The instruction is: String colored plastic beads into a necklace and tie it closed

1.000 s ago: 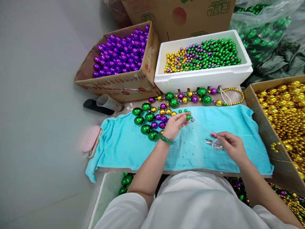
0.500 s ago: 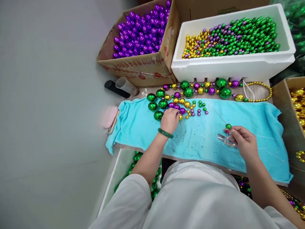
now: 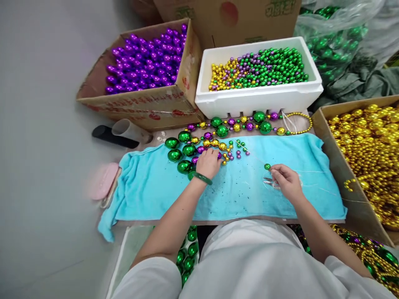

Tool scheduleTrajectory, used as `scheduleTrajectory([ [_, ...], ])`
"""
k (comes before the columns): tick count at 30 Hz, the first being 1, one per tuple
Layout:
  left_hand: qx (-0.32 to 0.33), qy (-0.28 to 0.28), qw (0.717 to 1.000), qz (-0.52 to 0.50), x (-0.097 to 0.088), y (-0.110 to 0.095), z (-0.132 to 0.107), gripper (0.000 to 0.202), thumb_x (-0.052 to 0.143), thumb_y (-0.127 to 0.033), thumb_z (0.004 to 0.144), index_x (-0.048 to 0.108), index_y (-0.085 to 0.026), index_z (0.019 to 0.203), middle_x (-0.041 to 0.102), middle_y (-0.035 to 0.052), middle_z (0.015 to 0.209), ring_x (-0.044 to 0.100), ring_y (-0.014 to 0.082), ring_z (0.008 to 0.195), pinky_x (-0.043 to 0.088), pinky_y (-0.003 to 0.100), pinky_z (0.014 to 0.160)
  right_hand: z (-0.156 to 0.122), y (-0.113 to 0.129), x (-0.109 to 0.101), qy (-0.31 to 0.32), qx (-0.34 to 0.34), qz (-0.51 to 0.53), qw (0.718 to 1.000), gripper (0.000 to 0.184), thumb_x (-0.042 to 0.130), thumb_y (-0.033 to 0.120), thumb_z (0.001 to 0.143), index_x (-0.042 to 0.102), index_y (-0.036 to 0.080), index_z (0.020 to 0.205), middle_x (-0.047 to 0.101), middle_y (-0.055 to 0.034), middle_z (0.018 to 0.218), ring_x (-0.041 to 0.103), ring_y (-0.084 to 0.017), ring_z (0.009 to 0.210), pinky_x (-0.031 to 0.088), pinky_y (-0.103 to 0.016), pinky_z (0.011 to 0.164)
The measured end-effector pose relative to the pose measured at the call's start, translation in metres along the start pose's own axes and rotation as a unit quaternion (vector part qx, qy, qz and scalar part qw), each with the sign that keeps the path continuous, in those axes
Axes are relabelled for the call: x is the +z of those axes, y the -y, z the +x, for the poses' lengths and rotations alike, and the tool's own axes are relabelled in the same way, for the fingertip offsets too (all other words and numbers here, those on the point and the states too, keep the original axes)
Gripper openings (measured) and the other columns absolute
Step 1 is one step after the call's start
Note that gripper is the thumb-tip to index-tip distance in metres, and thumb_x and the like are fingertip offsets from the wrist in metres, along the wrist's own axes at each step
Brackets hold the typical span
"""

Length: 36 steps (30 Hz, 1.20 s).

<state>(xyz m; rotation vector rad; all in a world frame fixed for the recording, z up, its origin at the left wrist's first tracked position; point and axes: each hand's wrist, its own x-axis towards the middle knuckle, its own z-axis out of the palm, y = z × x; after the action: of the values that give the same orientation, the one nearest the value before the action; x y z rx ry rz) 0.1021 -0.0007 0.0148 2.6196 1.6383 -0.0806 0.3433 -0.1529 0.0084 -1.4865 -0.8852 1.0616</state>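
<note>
My left hand (image 3: 208, 163), a green bangle (image 3: 203, 179) at its wrist, lies over the purple and gold beads on the turquoise towel (image 3: 237, 195). Its fingers are bent down among them, tips partly hidden, with no bead seen in its grasp. Large green beads (image 3: 175, 155) lie to its left, small gold beads (image 3: 225, 158) and small purple beads (image 3: 238, 154) to its right. My right hand (image 3: 287, 180) pinches a thin needle-like wire (image 3: 254, 156) next to a green bead (image 3: 267, 166) threaded on it. The wire's tip reaches small green beads. Small scissors (image 3: 268, 181) lie partly under this hand.
Behind the towel lies a finished bead string (image 3: 222, 131). Further back stand a carton (image 3: 149, 108) of purple beads and a white foam box (image 3: 258, 97) of mixed beads. A carton (image 3: 349, 170) of gold beads is at right, a pink case (image 3: 105, 179) at left.
The view has swung right, so everything sits further left. The wire in my right hand has tipped lower, its tip now over the small green beads. My left hand stays among the beads.
</note>
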Motion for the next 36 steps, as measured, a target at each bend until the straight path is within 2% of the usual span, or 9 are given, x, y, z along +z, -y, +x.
scheduleTrajectory([
  [4,-0.017,0.019,0.999,-0.031,0.002,-0.003,0.005,0.035,0.055,-0.022,0.083,0.059,-0.012,0.116,0.058,0.0154,0.111,0.055,0.0292,0.104,0.043,0.04,0.091,-0.005,0.003,-0.002,-0.006,0.013,-0.005,1.0,0.024,0.06,0.041,0.077,0.063,0.017,0.079,0.051,0.0036,0.055,0.045,-0.009,0.048,0.039,-0.022,0.044],
  [8,-0.032,-0.05,0.974,-0.218,-0.008,0.003,-0.001,0.037,0.057,-0.019,0.08,0.06,-0.014,0.116,0.057,0.0129,0.115,0.056,0.0247,0.107,0.044,0.037,0.095,-0.011,0.0,-0.005,-0.005,0.022,-0.007,1.0,0.022,0.062,0.039,0.077,0.065,0.018,0.081,0.053,0.0033,0.055,0.046,-0.01,0.048,0.039,-0.023,0.045],
  [10,-0.041,-0.074,0.915,-0.394,-0.017,0.004,-0.008,0.039,0.061,-0.023,0.078,0.06,-0.016,0.116,0.06,0.0104,0.115,0.057,0.022,0.105,0.046,0.035,0.092,-0.013,-0.001,-0.005,0.005,0.003,-0.015,1.0,0.02,0.063,0.037,0.078,0.066,0.018,0.079,0.055,0.0019,0.058,0.047,-0.01,0.05,0.04,-0.023,0.048],
  [14,-0.082,-0.04,0.748,-0.657,-0.032,0.001,-0.023,0.047,0.069,-0.028,0.074,0.058,-0.02,0.119,0.063,0.0073,0.112,0.062,0.0167,0.088,0.051,0.032,0.078,-0.017,0.001,-0.003,0.038,-0.045,-0.043,0.997,0.018,0.061,0.034,0.081,0.066,0.018,0.075,0.054,0.0014,0.058,0.044,-0.01,0.052,0.038,-0.025,0.05],
  [17,-0.088,-0.042,0.703,-0.704,-0.035,-0.003,-0.029,0.048,0.074,-0.026,0.069,0.061,-0.021,0.115,0.063,0.0064,0.114,0.062,0.0146,0.086,0.051,0.03,0.076,-0.018,0.005,0.0,0.036,-0.056,-0.049,0.997,0.017,0.06,0.033,0.081,0.066,0.018,0.076,0.052,0.0016,0.057,0.043,-0.011,0.052,0.036,-0.025,0.05],
  [24,-0.062,-0.041,0.687,-0.723,-0.03,-0.005,-0.031,0.046,0.074,-0.023,0.07,0.063,-0.023,0.114,0.063,0.0049,0.115,0.06,0.0136,0.09,0.05,0.028,0.082,-0.018,0.007,0.001,0.036,-0.062,-0.067,0.995,0.016,0.059,0.031,0.081,0.066,0.018,0.076,0.053,0.0016,0.059,0.043,-0.011,0.053,0.037,-0.027,0.054],
  [29,-0.042,-0.042,0.712,-0.7,-0.033,-0.006,-0.033,0.046,0.074,-0.022,0.07,0.063,-0.023,0.115,0.06,0.0066,0.12,0.06,0.0154,0.096,0.049,0.03,0.087,-0.018,0.005,-0.004,0.04,-0.076,-0.092,0.992,0.016,0.058,0.031,0.083,0.066,0.019,0.075,0.057,0.0012,0.062,0.046,-0.011,0.054,0.043,-0.029,0.063],
  [33,-0.016,-0.097,0.744,-0.661,-0.037,-0.01,-0.034,0.026,0.07,-0.028,0.075,0.07,-0.021,0.1,0.061,0.0077,0.114,0.057,0.0195,0.108,0.045,0.033,0.097,-0.019,0.006,-0.006,0.046,-0.09,-0.111,0.989,0.017,0.058,0.031,0.084,0.066,0.02,0.074,0.06,0.0006,0.065,0.051,-0.013,0.06,0.045,-0.031,0.072],
  [36,-0.024,-0.121,0.731,-0.671,-0.036,-0.02,-0.037,0.03,0.07,-0.029,0.076,0.068,-0.022,0.105,0.062,0.0065,0.111,0.057,0.0182,0.106,0.045,0.032,0.096,-0.02,0.006,-0.005,0.048,-0.092,-0.115,0.988,0.016,0.058,0.031,0.084,0.067,0.02,0.076,0.06,0.0004,0.067,0.052,-0.013,0.061,0.045,-0.032,0.074],
])
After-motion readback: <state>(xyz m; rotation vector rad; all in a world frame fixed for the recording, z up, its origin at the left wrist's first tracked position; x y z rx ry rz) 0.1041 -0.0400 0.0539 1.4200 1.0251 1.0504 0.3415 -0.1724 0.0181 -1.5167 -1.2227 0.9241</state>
